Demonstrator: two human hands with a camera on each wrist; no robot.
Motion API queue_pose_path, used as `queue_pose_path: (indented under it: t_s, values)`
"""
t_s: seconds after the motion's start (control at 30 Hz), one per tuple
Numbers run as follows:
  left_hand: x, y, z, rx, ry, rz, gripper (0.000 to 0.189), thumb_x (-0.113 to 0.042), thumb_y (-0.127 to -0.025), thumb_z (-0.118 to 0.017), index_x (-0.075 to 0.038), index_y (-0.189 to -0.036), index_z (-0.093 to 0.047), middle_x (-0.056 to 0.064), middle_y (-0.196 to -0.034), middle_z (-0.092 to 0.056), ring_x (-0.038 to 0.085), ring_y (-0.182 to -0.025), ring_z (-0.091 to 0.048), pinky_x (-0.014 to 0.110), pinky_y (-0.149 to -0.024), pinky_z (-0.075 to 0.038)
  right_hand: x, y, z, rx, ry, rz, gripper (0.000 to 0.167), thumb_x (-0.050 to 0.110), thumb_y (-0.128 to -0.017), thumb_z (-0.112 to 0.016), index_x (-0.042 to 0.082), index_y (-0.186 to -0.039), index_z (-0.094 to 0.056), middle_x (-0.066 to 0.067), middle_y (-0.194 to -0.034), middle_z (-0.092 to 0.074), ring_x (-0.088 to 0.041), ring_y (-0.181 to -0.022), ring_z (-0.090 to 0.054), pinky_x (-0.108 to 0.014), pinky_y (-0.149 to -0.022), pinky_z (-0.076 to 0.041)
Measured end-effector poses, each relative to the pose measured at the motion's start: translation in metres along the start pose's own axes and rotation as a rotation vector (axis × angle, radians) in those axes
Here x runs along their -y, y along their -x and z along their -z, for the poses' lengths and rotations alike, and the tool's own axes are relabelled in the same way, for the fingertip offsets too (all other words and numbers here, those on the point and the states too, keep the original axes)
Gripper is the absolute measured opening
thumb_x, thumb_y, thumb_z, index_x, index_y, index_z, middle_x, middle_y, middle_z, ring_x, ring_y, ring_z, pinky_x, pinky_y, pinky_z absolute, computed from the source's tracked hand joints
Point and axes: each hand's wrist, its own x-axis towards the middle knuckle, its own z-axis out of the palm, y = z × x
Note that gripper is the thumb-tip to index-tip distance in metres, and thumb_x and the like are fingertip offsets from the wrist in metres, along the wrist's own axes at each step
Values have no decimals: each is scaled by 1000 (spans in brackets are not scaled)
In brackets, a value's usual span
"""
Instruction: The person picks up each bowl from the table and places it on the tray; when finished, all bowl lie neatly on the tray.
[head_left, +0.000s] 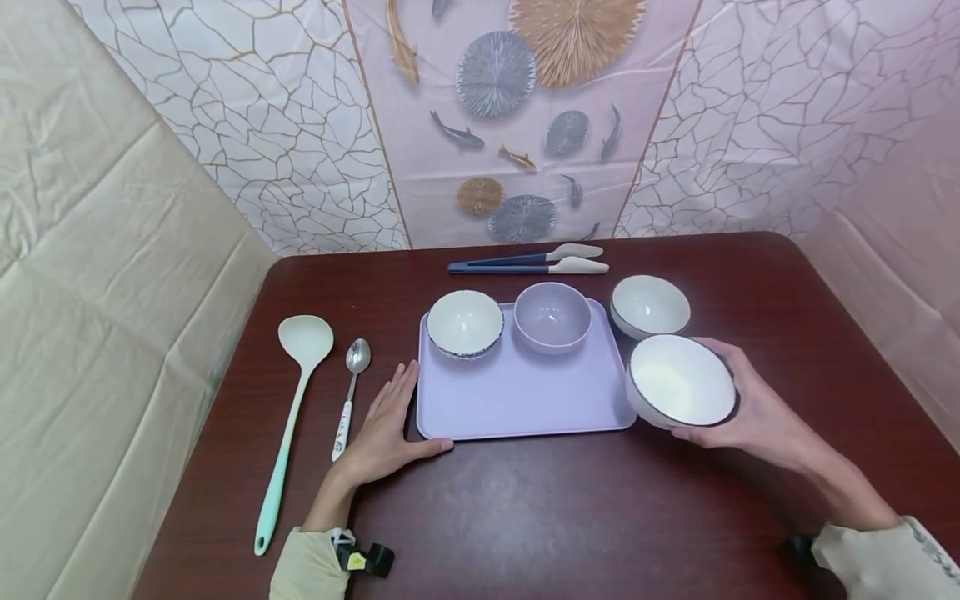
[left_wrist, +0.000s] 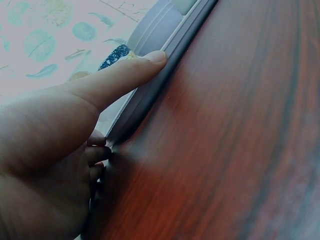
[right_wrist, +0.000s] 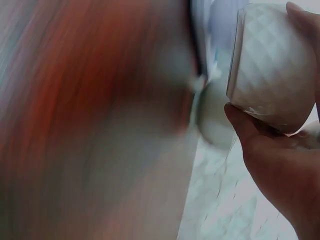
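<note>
A lavender tray (head_left: 525, 400) lies mid-table. On its far side stand a white bowl with a speckled blue rim (head_left: 465, 323) and a lavender bowl (head_left: 552, 317). My left hand (head_left: 397, 417) rests flat on the table against the tray's near-left corner, with its thumb (left_wrist: 125, 75) along the tray's front edge (left_wrist: 165, 55). My right hand (head_left: 757, 408) grips a dark-rimmed white bowl (head_left: 681, 382), held tilted at the tray's right edge. In the blurred right wrist view, fingers and thumb (right_wrist: 250, 125) curl round that bowl (right_wrist: 270, 65). Another white bowl (head_left: 649, 306) sits just behind it, off the tray.
On the dark red table (head_left: 525, 517), a mint ladle (head_left: 296, 400) and a small spoon (head_left: 351, 392) lie left of the tray. Blue and cream tongs (head_left: 532, 260) lie behind it near the patterned back wall. Cloth screens flank both sides.
</note>
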Motion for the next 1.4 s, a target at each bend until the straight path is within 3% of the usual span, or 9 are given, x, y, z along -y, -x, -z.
queue_pose_path:
  t_s: [0.2,0.37,0.63,0.97,1.4]
  values:
    - [1,0,1,-2,-7,8,119,-59,-76,-77,-7,-158,-8,11,-163,-9,25,-149,-1,47,-117,-5,30,-19,-47,117,-114,43,113,12,-56,-98,15,-147,-31,0,-139,-45,-16,-116,-51,-14,-94,-40]
    - [1,-1,0,-14,-15,-1,120,-58,-75,-78,-5,-157,-9,11,-163,-10,25,-149,-2,47,-117,-6,51,-38,-96,183,-126,84,114,26,-54,-99,16,-145,-31,2,-139,-46,-15,-119,-49,-19,-98,-39]
    - [0,-1,-2,-43,-13,-39,118,-55,-75,-80,-1,-156,-13,16,-161,-14,32,-148,-6,52,-116,-8,69,-59,-153,225,-200,102,117,21,-51,-99,13,-143,-28,-2,-137,-49,-19,-118,-52,-37,-101,-42]
    - [2,-1,0,-43,-7,-56,118,-50,-75,-82,-2,-156,-12,16,-161,-13,31,-148,-5,50,-117,-7,80,-71,-182,235,-191,97,116,26,-51,-99,11,-142,-27,-2,-137,-48,-20,-120,-51,-44,-101,-40]
    - [3,-1,-1,-44,-10,-50,117,-50,-75,-82,-2,-156,-13,16,-161,-14,31,-148,-6,50,-117,-8,82,-80,-196,220,-145,122,117,25,-49,-98,6,-140,-27,-3,-135,-48,-18,-118,-51,-41,-101,-41]
